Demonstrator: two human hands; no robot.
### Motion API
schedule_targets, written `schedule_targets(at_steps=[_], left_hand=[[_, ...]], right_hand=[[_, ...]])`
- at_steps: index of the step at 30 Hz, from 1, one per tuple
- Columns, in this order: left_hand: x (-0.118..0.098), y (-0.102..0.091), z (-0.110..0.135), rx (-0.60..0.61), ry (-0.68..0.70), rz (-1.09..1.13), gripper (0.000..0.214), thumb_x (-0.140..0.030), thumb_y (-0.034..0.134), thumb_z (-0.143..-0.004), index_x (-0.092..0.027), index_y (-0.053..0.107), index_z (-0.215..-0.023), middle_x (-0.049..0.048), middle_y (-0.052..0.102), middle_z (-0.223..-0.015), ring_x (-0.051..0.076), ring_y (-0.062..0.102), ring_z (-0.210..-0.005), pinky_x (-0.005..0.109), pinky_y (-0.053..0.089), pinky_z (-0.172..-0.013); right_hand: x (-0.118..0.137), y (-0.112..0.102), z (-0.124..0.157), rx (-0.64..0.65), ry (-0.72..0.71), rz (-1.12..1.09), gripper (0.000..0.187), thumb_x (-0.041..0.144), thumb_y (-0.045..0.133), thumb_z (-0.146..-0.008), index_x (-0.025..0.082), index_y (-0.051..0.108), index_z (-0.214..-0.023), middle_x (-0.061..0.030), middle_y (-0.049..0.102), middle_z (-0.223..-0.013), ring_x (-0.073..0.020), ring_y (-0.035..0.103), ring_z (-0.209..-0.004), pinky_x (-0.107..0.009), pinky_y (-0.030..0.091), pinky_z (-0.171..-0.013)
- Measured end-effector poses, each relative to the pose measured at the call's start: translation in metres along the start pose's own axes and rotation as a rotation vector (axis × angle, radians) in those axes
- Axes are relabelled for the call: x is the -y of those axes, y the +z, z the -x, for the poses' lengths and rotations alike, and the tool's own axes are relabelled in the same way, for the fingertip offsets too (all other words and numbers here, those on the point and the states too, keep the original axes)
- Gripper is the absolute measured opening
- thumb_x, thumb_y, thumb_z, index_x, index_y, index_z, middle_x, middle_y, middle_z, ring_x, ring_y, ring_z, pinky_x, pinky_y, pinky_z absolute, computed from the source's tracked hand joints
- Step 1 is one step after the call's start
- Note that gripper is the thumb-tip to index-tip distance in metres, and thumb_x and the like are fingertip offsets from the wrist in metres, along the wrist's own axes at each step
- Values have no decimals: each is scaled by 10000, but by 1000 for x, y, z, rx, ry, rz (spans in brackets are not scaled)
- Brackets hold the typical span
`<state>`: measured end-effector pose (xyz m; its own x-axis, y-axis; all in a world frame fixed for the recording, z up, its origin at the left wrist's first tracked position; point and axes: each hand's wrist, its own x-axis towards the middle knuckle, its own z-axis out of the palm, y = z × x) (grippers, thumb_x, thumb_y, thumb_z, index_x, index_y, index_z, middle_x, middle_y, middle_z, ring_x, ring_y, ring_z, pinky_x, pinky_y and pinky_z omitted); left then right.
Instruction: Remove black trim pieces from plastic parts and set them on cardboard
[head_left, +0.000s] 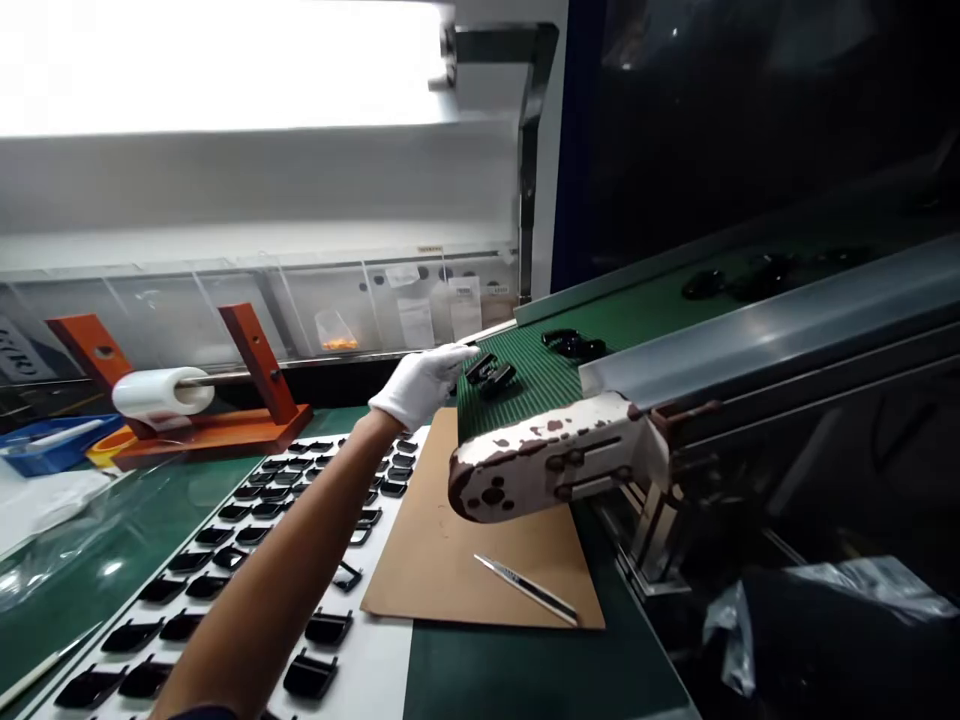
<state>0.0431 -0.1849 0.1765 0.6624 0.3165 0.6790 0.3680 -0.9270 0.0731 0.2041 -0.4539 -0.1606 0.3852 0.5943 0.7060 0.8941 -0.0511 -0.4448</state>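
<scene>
Worktop: The green worktop (525, 670) is at the bottom, and it holds the sheet and the card.

Sheet: A white sheet (386, 590) lies on it with rows of black parts (328, 627). They have gaps between them, maybe so that each one is easy to see and pick up.

Left hand: The left hand (420, 385) wears a white glove. It reaches over the sheet with its fingers out flat. It is open and has hold of nothing I can see.

Right hand: I cannot see it.

Card: A brown card (457, 540) lies under the belt end, maybe to keep the worktop safe.

Knife: A thin metal knife (525, 588) lies on the card.

Belt: The green belt (540, 375) slopes up and away, and its end has a worn white cover (551, 460).

Parts on belt: Two black parts (491, 376) sit just past the fingertips, near the belt end. More black parts (761, 280) lie farther up.

Roll: A roll of clear film (161, 393) sits on a rod in an orange stand (259, 365), so it can likely spin.
</scene>
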Motion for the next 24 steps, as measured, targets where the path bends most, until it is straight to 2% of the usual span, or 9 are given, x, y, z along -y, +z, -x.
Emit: schedule_targets(at_steps=[2,5,8,12,15,18,20,22,24], left_hand=[[6,0,-17,120,55,-36,421,-72,506,-816,-260,640,-1167,-18,642,-1227,182,598,-1134,302,473,-989],[13,-1,-31,269,126,-98,403,-91,554,-794,-273,660,-1138,14,589,-1300,239,527,-1219,386,442,-1016],[15,1,-36,358,177,-148,410,-140,593,-794,-278,637,-1178,42,533,-1360,257,466,-1274,405,424,-1026],[12,4,-48,418,223,-179,480,-81,649,-709,-304,662,-1134,12,524,-1370,230,504,-1240,338,460,-987],[7,2,-59,415,243,-149,400,-48,691,-635,-274,734,-962,-22,598,-1289,206,536,-1205,269,467,-965],[-1,-4,-56,337,206,-65,239,-145,696,-665,-193,744,-894,-12,664,-1184,196,585,-1136,257,465,-949],[-6,-11,-42,251,152,15,267,-253,621,-746,-101,714,-945,2,673,-1141,174,607,-1082,292,452,-951],[-9,-23,-19,159,96,91,379,-343,526,-814,-35,675,-976,11,644,-1171,159,578,-1118,339,417,-981],[-10,-42,17,59,14,131,434,-400,616,-754,-56,656,-1015,-12,602,-1254,186,562,-1148,444,341,-1039]], right_hand=[[-5,18,-31,-32,10,19,356,492,598,-816,374,599,-1152,-47,649,-1147,-222,629,-949,-361,553,-691],[-4,37,-54,-75,36,46,398,454,698,-723,471,611,-1111,0,679,-1087,-269,626,-973,-349,548,-589],[1,50,-63,-115,62,67,321,451,679,-756,437,618,-1071,-12,663,-1078,-283,592,-1025,-374,555,-643],[1,53,-71,-143,78,88,320,435,655,-791,363,604,-1098,-13,650,-1112,-260,597,-1006,-371,542,-683],[-2,30,-45,-121,110,118,345,489,578,-832,318,589,-1131,-43,645,-1114,-231,611,-961,-373,535,-719],[4,-17,22,-39,196,171,436,511,493,-850,206,586,-1149,-124,640,-1056,-263,622,-920,-407,534,-727],[17,-52,68,46,276,213,500,504,465,-840,146,561,-1174,-170,617,-1055,-319,615,-946,-436,540,-712],[33,-79,100,129,352,245,511,443,459,-850,120,482,-1245,-193,558,-1170,-337,570,-1052,-459,534,-780],[45,-97,114,188,399,251,507,385,473,-859,115,429,-1286,-196,512,-1250,-330,520,-1133,-471,506,-869]])
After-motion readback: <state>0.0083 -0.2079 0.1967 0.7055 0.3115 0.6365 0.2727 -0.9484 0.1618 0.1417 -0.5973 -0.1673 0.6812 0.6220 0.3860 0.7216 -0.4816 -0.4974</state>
